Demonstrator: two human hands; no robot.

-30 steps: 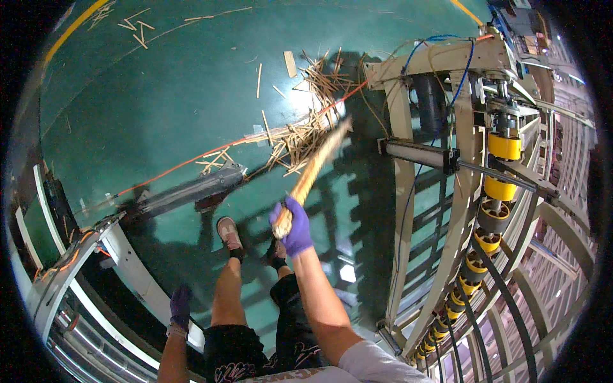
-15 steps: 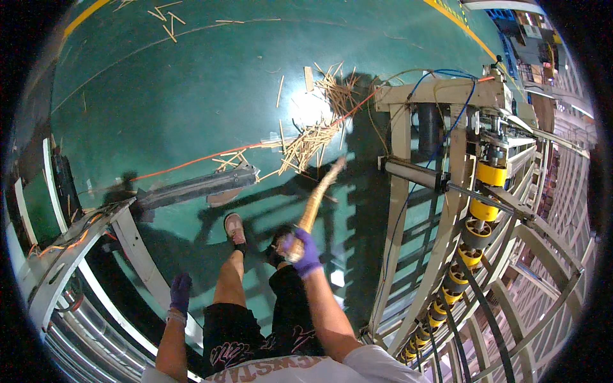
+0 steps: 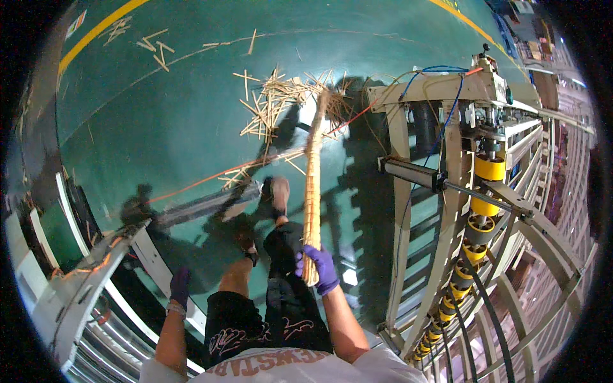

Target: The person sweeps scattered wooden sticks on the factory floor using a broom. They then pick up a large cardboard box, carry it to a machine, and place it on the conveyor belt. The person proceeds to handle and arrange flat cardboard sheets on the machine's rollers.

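My right hand (image 3: 321, 270), in a purple glove, is wrapped round the thick end of a long straw broom (image 3: 312, 185). The broom stretches away over the green floor, and its blurred far tip lies among a loose pile of thin wooden sticks (image 3: 271, 102). More sticks are heaped just right of that tip. At the lower left my left hand (image 3: 180, 286), also in a purple glove, hangs beside my thigh with nothing in it. Its fingers look loosely stretched out.
A beige machine frame (image 3: 397, 191) with yellow rollers (image 3: 488, 167) and an air cylinder (image 3: 412, 172) stands on the right. An orange cord (image 3: 207, 180) crosses the floor. A dark metal beam (image 3: 204, 207) juts in from the left machine (image 3: 83, 274). Stray sticks (image 3: 156, 48) lie farther off.
My right hand has swung the broom forward, its tip now farther away. The nearer sticks have been pushed away and spread to the left. My right foot has stepped forward.
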